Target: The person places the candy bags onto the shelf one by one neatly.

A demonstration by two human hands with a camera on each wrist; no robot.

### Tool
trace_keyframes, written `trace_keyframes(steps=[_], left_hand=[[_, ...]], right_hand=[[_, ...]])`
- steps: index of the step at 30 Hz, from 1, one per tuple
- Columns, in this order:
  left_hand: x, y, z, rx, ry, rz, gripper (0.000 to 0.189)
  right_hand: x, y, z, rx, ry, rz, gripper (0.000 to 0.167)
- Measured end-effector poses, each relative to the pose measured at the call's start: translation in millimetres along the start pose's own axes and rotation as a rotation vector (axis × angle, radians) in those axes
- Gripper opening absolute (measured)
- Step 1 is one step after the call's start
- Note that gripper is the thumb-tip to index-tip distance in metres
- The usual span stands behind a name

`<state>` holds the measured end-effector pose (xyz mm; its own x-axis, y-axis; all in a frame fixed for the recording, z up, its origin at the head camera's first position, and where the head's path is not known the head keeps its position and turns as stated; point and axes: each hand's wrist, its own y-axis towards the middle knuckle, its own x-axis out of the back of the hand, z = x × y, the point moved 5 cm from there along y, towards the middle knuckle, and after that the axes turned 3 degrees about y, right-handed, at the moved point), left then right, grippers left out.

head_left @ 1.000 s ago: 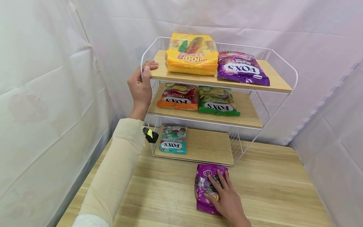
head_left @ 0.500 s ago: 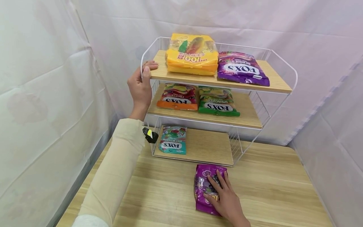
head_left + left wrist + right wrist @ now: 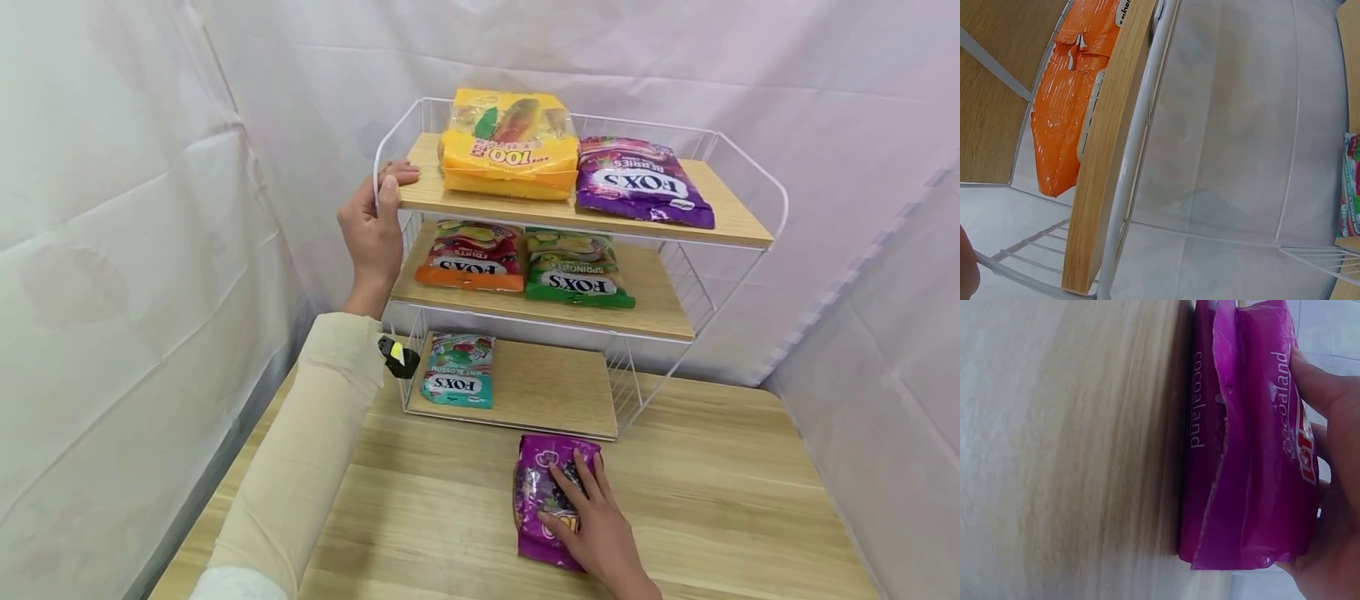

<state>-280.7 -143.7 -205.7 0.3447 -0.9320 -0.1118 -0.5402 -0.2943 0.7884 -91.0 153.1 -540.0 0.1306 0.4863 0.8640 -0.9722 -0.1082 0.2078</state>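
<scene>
My left hand (image 3: 375,221) grips the upper left corner of a white wire rack with wooden shelves (image 3: 738,208), thumb in front and fingertips on the top board. Only a finger's edge (image 3: 967,265) shows in the left wrist view. On the table before the rack lies a plump purple candy bag (image 3: 531,517) with a grape picture. My right hand (image 3: 600,529) rests on its top right side with fingers spread. In the right wrist view, "cocoaland" is printed on the end of the bag (image 3: 1272,506), and its underside lies against the table.
A yellow mango candy bag (image 3: 510,158) and a purple Fox's bag (image 3: 641,179) sit on the top shelf. Orange-edged (image 3: 468,258) and green (image 3: 577,271) Fox's bags occupy the middle one. A teal Fox's bag (image 3: 459,371) lies at the bottom left. White cloth (image 3: 315,83) surrounds the table.
My right hand and the purple grape bag under it have shifted very slightly left. The left hand keeps its grip on the rack, and the rack stays in place.
</scene>
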Motion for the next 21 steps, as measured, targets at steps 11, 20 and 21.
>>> trace_keyframes(steps=[11, 20, 21], left_hand=[[1.0, -2.1, 2.9, -0.020, -0.002, 0.000, 0.029], [-1.3, -0.3, 0.1, 0.021, -0.009, -0.007, 0.029], [-1.8, -0.2, -0.1, 0.033, -0.014, -0.007, 0.029]], right_hand=[[7.1, 1.2, -11.5, -0.285, 0.306, -0.041, 0.088], [9.5, 0.3, -23.9, -0.514, 0.438, 0.005, 0.101], [9.0, -0.7, -26.8, -0.548, 0.457, 0.000, 0.103]])
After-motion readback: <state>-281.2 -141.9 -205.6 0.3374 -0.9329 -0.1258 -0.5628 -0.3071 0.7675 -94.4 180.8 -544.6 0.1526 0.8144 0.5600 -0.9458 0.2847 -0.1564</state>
